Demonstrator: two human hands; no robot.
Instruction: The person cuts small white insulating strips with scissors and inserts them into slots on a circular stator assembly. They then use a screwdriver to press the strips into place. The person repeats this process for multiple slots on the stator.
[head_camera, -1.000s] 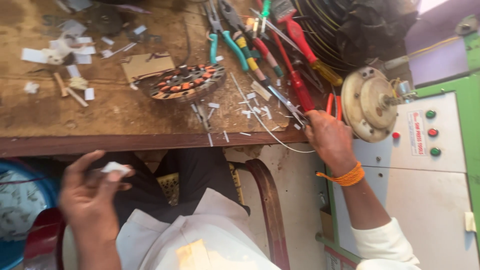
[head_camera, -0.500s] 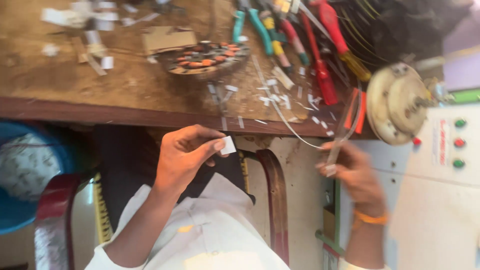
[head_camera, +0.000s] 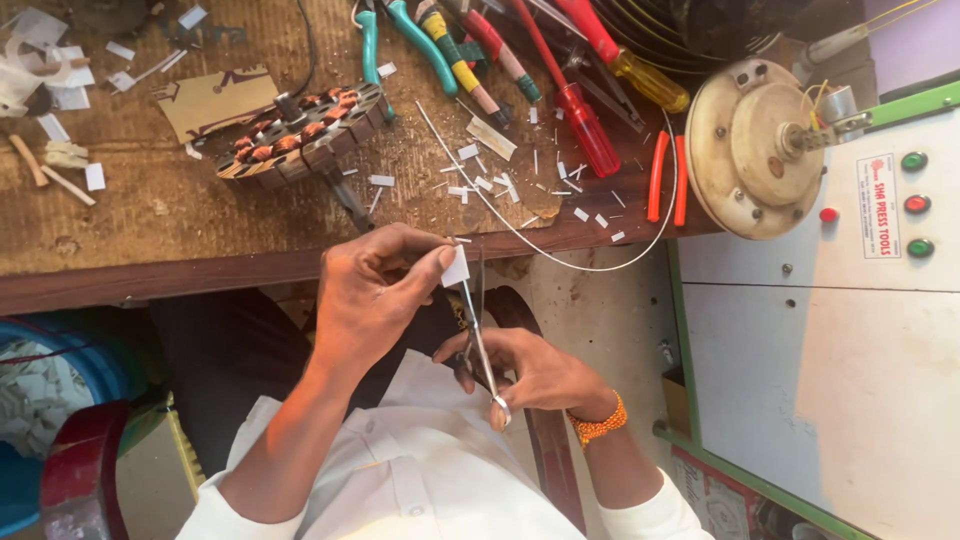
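Observation:
My left hand pinches a small white paper piece between thumb and fingers, just below the front edge of the wooden workbench. My right hand grips a pair of scissors whose blades point up and meet the paper piece. Both hands are over my lap, close together. On the bench above them lies a round motor stator with copper windings.
Pliers and screwdrivers lie at the bench's back right, with white paper scraps scattered around. A round metal motor housing sits on a white-and-green machine to the right. A blue tub stands lower left.
My right hand left the bench with the scissors and came down to my lap. My left hand rose with the paper piece to meet the blades.

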